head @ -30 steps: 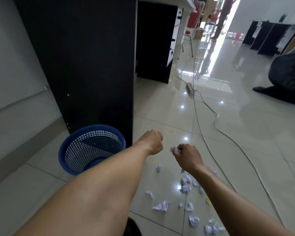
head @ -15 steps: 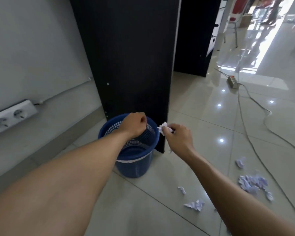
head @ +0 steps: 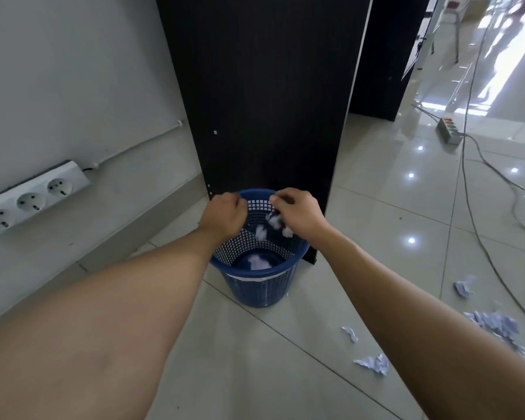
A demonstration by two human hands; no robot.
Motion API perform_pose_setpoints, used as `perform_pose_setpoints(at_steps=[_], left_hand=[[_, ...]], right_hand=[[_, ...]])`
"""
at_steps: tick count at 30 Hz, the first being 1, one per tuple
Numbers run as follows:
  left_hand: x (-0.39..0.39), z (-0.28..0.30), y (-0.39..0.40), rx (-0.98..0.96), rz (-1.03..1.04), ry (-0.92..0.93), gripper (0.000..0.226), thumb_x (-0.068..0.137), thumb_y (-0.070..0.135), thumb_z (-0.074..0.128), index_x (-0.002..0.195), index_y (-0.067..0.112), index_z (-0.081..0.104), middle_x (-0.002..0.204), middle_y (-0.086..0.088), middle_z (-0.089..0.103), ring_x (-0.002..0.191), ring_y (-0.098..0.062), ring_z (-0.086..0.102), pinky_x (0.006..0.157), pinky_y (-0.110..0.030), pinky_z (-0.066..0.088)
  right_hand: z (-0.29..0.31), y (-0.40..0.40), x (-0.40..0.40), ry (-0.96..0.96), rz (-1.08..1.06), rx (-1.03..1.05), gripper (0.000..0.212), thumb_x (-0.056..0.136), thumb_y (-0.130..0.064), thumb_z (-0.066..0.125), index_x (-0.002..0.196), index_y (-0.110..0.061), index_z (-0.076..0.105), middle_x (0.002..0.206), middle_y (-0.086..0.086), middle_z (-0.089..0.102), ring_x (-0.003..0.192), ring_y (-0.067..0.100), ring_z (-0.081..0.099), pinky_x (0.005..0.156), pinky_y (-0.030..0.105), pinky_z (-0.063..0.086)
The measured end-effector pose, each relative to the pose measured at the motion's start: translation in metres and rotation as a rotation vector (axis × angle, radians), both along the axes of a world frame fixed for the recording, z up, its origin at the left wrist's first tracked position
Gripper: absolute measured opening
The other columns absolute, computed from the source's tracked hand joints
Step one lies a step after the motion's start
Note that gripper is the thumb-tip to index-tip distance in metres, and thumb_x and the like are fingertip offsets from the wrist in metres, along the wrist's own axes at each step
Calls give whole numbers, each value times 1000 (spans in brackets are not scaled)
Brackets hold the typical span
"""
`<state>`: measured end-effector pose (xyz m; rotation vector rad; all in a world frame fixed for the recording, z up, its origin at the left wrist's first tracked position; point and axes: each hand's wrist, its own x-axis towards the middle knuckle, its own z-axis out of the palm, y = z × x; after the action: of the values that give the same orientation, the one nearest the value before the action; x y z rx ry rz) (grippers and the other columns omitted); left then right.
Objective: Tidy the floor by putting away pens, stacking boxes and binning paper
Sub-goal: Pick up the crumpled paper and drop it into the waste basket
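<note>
Centre frame, both hands hover over the blue basket [head: 256, 287]. The left hand [head: 223, 216] is fisted, contents hidden; the right hand [head: 297, 215] curls above falling paper scraps [head: 275, 221]. Crumpled paper [head: 372, 363] litters the floor lower right. No writing legible.

Bin [head: 259, 286]: blue plastic, open lattice wall, solid smooth rim, slight sheen.
Paper scraps [head: 275, 221] under the right hand [head: 297, 215]: white paper, crumpled, matt; blurred. 1 more wad [head: 259, 263] on the bin's bottom, same look.
Loose scraps on the floor [head: 372, 363]: white paper, creased and torn, matt.
Floor [head: 385, 207]: pale tiles, high gloss, mirror-like light spots, thin dark joints.
Cabinet panel [head: 264, 95]: dark wood-grain laminate, matt, fine vertical texture, pale edge strip.
Wall [head: 73, 71]: painted, smooth, matt grey-white.
Socket strip [head: 28, 198] on the wall: white plastic, smooth, 3 outlets.
Cable [head: 479, 219] on the floor: grey, smooth sheath.
</note>
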<state>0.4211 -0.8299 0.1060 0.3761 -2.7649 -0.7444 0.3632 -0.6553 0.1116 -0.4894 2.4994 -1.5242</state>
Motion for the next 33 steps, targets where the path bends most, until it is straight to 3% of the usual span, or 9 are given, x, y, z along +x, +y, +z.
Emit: perform_pose_setpoints(at_steps=[4,6,11,16,20,24,28,31,33], left_hand=[[-5,2,22,-126,-94,73,37,97,24,39,62,15,47,65,-7,59,63,-26,56,59,-36,39],[-9,4,35,-156,-157,85,38,95,25,40,58,20,42,60,-1,52,60,-22,50,58,-36,35],[-16,14,86,-328,-430,87,33,90,27,44,58,21,39,58,4,48,56,-20,46,56,-34,29],[-27,-6,161,-537,-795,137,27,85,31,39,64,15,44,59,3,51,50,-23,47,49,-34,39],[-24,-53,217,-497,-888,60,21,94,30,42,87,14,54,89,-4,61,79,-27,58,61,-32,36],[10,-127,268,-273,-438,-221,27,94,30,46,117,18,53,122,-7,55,117,-27,47,93,-39,37],[61,-191,287,-160,-316,-388,56,93,51,48,144,29,37,162,-9,14,150,-28,8,120,-54,8],[78,-214,290,-59,-392,-474,81,81,76,50,150,46,20,166,-2,-14,153,-27,-14,118,-58,-7],[80,-222,299,-101,-474,-499,85,82,74,53,153,47,15,165,0,-21,152,-25,-19,117,-56,-11]], right_hand=[[-2,11,1,68,-2,-39,21,101,-23,58,112,-18,76,102,-5,74,98,14,68,90,33,55],[-5,22,0,118,-73,-90,17,98,-18,61,104,-20,77,94,-7,75,89,13,71,86,40,60],[-17,78,8,291,-318,-108,17,94,-13,61,95,-18,77,77,-7,72,73,11,68,71,29,55],[-67,165,30,268,-496,-39,17,93,-10,61,94,-15,77,75,-7,70,68,10,63,69,25,48],[-122,239,60,197,-591,123,16,93,-9,60,99,-14,75,87,-1,72,76,16,64,72,32,52],[-170,289,98,85,-723,306,24,86,-12,66,109,-15,72,118,7,64,112,30,59,95,41,45],[-196,310,128,46,-813,574,47,85,-31,72,130,-22,60,155,13,39,143,38,33,116,61,19],[-213,325,149,-52,-735,669,76,85,-57,66,151,-39,34,169,10,3,155,37,-3,118,65,-5],[-222,336,162,-141,-655,699,88,85,-68,62,157,-46,17,170,5,-10,155,35,-12,118,62,-7]])
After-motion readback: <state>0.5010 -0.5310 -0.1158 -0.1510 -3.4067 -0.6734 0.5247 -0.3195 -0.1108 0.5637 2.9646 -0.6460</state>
